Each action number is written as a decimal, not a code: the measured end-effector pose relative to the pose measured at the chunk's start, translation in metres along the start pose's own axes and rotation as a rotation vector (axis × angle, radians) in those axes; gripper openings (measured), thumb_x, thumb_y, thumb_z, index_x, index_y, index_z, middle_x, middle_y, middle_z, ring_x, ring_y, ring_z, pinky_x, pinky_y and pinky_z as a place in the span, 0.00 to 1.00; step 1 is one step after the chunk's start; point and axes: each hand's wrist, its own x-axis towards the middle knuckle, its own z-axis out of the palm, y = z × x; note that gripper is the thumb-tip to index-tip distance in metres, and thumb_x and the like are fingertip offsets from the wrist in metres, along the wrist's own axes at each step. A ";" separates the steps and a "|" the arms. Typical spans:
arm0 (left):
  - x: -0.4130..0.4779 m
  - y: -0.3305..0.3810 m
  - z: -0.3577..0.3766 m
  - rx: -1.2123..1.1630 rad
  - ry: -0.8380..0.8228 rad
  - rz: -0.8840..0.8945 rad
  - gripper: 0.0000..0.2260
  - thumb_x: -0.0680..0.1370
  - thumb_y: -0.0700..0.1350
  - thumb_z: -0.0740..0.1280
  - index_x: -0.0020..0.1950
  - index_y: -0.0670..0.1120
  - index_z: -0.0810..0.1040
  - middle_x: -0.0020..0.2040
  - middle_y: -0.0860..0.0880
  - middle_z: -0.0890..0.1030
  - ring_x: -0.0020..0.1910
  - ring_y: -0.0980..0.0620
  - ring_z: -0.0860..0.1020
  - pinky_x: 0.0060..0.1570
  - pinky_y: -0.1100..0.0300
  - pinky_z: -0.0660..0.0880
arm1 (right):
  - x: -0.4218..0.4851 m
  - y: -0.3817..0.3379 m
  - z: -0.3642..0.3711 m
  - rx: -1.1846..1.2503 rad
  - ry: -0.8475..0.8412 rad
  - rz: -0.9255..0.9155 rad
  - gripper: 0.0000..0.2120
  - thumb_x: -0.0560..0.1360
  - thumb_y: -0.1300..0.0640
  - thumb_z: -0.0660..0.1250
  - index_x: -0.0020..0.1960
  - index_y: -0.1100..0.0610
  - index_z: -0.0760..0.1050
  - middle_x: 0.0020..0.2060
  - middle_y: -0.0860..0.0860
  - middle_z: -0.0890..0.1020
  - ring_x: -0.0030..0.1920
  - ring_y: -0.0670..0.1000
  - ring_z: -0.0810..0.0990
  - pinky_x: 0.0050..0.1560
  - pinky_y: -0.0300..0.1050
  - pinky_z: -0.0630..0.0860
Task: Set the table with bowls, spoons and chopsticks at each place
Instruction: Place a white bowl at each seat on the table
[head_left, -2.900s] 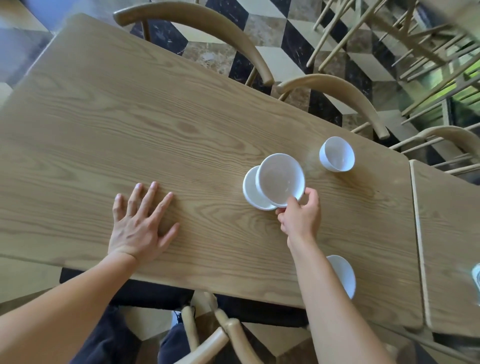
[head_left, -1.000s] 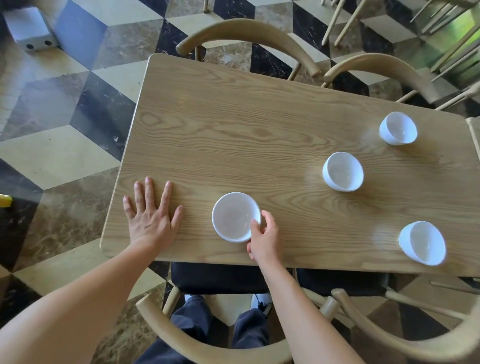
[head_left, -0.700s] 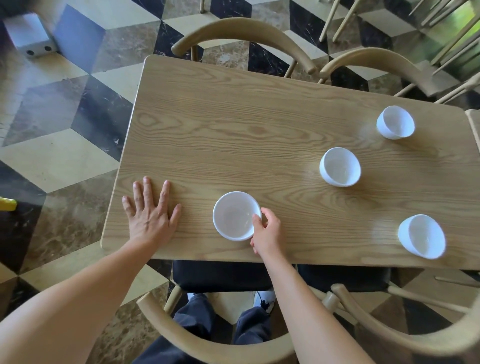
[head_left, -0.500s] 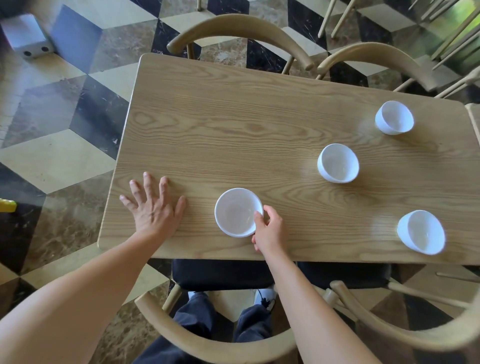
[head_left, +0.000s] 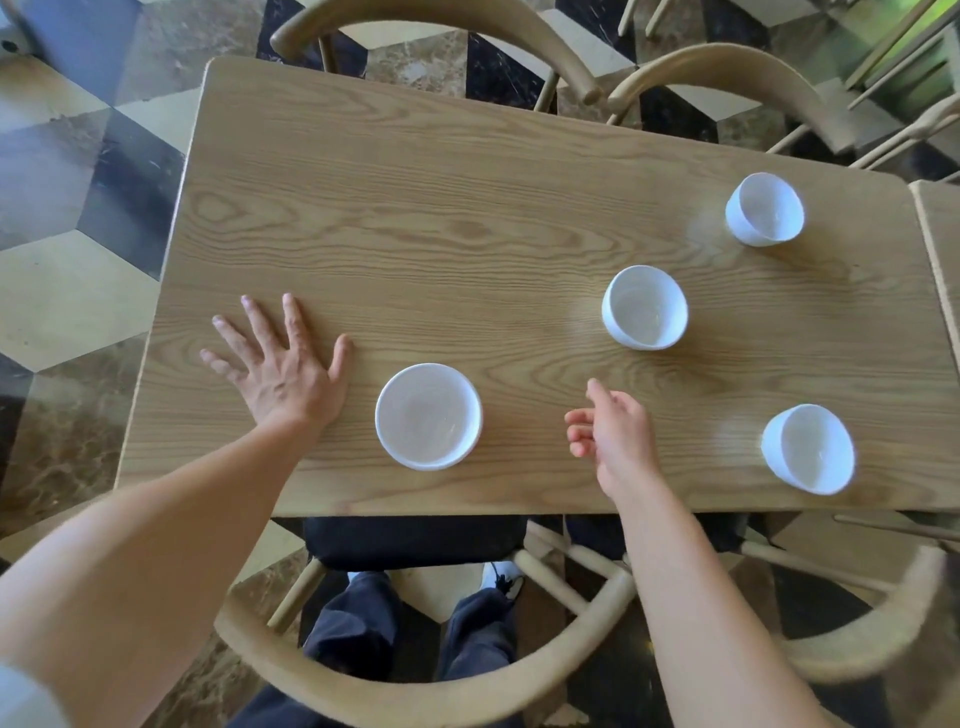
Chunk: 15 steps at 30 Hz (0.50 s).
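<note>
I see four round white bowls standing upright on the pale, grained wooden table (head_left: 467, 208). The nearest white bowl (head_left: 428, 415) sits close to the near edge, left of centre, between my two hands and touching neither. The near-right bowl (head_left: 809, 449) stands by the near edge too, well apart from the first. The middle bowl (head_left: 645, 307) sits farther in, and the far-right bowl (head_left: 764, 209) lies beyond it toward the far right corner. My left hand (head_left: 283, 371) lies flat on the tabletop just left of the nearest bowl, fingers spread wide, holding nothing. My right hand (head_left: 613, 434) is just right of that bowl, fingers loosely curled and parted, empty. A curved wooden chair back (head_left: 415, 696) arcs below the near edge, and two more chair backs (head_left: 727, 62) line the far side over a checkered stone floor (head_left: 62, 270).
</note>
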 end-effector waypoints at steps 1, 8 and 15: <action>0.000 0.000 0.002 0.014 0.014 -0.003 0.40 0.75 0.73 0.44 0.82 0.54 0.45 0.82 0.42 0.43 0.79 0.34 0.38 0.72 0.31 0.36 | 0.010 -0.007 -0.009 0.038 0.031 0.006 0.11 0.78 0.51 0.64 0.51 0.59 0.71 0.31 0.57 0.79 0.23 0.50 0.74 0.19 0.40 0.66; -0.001 0.003 -0.001 0.024 0.033 -0.017 0.40 0.75 0.72 0.48 0.82 0.54 0.48 0.83 0.43 0.45 0.79 0.35 0.40 0.73 0.32 0.37 | 0.055 -0.047 -0.030 0.134 0.058 0.084 0.16 0.77 0.42 0.64 0.50 0.55 0.69 0.35 0.59 0.78 0.23 0.51 0.74 0.19 0.38 0.66; -0.001 0.004 -0.003 0.030 0.037 -0.023 0.39 0.75 0.72 0.49 0.82 0.54 0.49 0.83 0.42 0.46 0.79 0.35 0.41 0.73 0.33 0.37 | 0.079 -0.058 -0.025 0.085 0.136 0.069 0.09 0.79 0.63 0.56 0.57 0.65 0.70 0.33 0.59 0.76 0.18 0.47 0.71 0.17 0.35 0.64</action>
